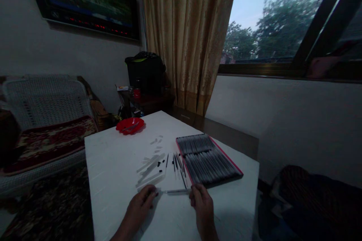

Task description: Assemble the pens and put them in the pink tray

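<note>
A slim pen-like tube (178,192) lies level above the white table (113,180), its right end pinched in my right hand (201,203). My left hand (140,205) is at the tube's left side, fingers pressed together on something small that I cannot make out. Beyond my hands are translucent strips (148,169), small black pieces (160,171) and several thin dark sticks (177,162). To their right sits a flat case (210,160) with a pink edge, filled with two rows of grey-black pens.
A red scalloped dish (130,125) stands at the table's far left. Behind are a dark side table (147,99), a curtain (188,37) and a window. A white wicker seat (46,101) is at the left; dark cloth (311,196) lies at the right.
</note>
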`<state>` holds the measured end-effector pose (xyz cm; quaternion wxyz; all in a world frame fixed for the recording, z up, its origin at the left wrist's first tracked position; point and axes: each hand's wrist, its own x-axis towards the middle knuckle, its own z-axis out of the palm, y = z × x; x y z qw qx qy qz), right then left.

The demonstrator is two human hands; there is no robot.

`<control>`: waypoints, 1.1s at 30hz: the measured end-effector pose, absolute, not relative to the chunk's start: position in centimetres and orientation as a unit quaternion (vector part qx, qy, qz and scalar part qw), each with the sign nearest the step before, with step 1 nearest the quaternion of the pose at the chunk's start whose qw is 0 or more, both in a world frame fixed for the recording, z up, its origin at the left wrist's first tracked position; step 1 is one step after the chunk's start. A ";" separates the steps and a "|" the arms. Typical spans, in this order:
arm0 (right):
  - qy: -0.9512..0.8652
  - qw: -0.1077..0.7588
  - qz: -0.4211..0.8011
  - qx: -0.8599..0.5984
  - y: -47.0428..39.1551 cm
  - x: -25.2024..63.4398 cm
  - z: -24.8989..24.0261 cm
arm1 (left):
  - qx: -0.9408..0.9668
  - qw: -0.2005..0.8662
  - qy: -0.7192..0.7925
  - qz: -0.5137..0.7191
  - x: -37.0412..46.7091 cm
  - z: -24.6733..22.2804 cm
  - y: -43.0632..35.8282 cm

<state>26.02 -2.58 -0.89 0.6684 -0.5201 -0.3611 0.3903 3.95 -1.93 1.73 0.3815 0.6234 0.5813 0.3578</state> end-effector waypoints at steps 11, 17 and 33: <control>-0.360 0.665 0.412 -0.508 -2.8 25.8 -0.6 | 0.568 0.419 0.579 0.407 4.6 1.1 -1.9; -0.383 0.655 0.399 -0.515 -2.9 25.6 -0.4 | 0.633 0.377 0.558 0.382 4.2 0.8 -2.2; -0.410 0.620 0.431 -0.511 -3.0 25.1 -0.2 | 0.705 0.257 0.557 0.355 4.3 1.6 -3.0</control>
